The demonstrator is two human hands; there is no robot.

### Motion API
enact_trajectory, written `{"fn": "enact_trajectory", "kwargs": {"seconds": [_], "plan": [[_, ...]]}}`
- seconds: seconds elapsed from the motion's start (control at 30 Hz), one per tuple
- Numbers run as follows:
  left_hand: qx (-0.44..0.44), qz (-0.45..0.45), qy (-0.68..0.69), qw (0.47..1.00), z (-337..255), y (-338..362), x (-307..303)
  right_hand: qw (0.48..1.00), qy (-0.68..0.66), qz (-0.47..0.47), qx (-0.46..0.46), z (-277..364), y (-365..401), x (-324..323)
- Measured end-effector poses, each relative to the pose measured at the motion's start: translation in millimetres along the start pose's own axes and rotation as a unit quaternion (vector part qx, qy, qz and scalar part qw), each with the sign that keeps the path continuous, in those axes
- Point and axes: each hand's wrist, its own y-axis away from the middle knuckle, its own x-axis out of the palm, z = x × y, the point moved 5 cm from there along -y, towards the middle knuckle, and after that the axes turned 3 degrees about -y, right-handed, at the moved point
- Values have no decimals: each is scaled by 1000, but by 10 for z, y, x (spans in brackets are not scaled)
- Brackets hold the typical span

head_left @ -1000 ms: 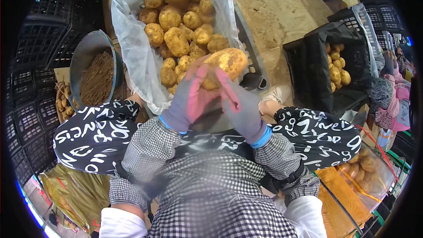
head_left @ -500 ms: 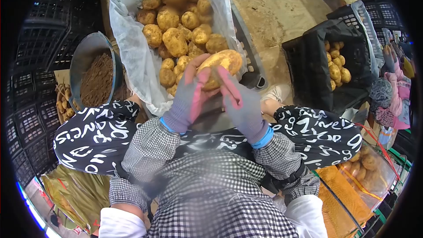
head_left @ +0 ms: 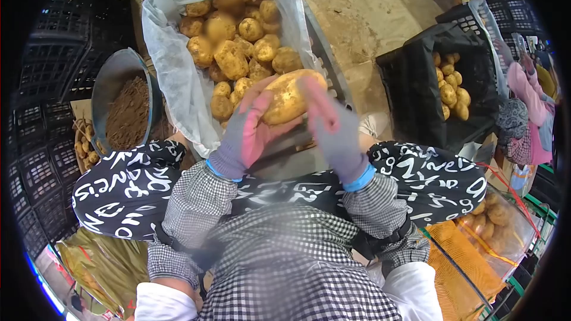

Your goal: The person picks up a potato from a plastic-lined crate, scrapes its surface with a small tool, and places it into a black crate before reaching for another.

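A large yellow potato (head_left: pixel 286 98) with patches of soil lies in my left hand (head_left: pixel 247 131), held above the near end of a lined crate. My left hand wears a grey and pink glove, its fingers wrapped round the potato's left side and underneath. My right hand (head_left: pixel 333 134), gloved the same way, is blurred by motion, its fingertips at the potato's right end. Beyond both hands, soil-marked potatoes (head_left: pixel 232 59) fill the crate, which has a white cloth liner (head_left: pixel 163 35) folded over its rim.
At left stands a bucket (head_left: pixel 98 98) with brown soil (head_left: pixel 128 113). A black-lined crate (head_left: pixel 410 101) at right contains several cleaner-looking potatoes (head_left: pixel 450 92). Dark plastic crates (head_left: pixel 56 53) are stacked along the left. Bagged potatoes (head_left: pixel 491 220) lie at lower right, and another person (head_left: pixel 526 113) is at the far right.
My right hand has shifted right and blurred, its fingers now at the potato's right end. My left hand has moved slightly left, still holding the potato, more of which now shows.
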Motion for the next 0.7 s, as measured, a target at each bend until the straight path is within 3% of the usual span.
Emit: {"fn": "enact_trajectory", "kwargs": {"seconds": [0.07,0.3,0.5,0.7], "plan": [[2,3,-18,1000,-13,6,-12,1000,-17,13,-11,26,28,44],[-6,13,-36,999,-29,31,-12,992,-40,31,116,91,42,-20],[-12,2,-24,1000,-26,36,10,996,-8,37,84,141,44,24],[6,16,-107,994,-91,34,42,989,-103,-63,86,-68,-90,-135]]}}
